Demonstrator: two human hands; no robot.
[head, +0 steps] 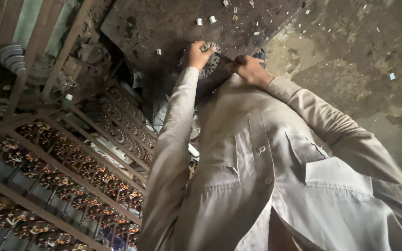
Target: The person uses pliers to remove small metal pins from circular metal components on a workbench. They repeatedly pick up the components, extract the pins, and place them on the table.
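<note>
Two hands on round patterned disc [210,65]; left hand [196,54] grips edge; right hand [249,68] beside.

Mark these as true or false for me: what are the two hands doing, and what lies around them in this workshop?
1. The left hand grips a round, toothed grey metal disc. True.
2. The right hand rests flat on the rusty metal racks. False: it is at the disc's edge, on the dark worn work surface.
3. Small white chips lie scattered on the work surface. True.
4. The person wears a bright blue jacket. False: the pale beige buttoned shirt has long sleeves.
5. The racks hold rows of coppery ornate metal pieces. True.
</note>
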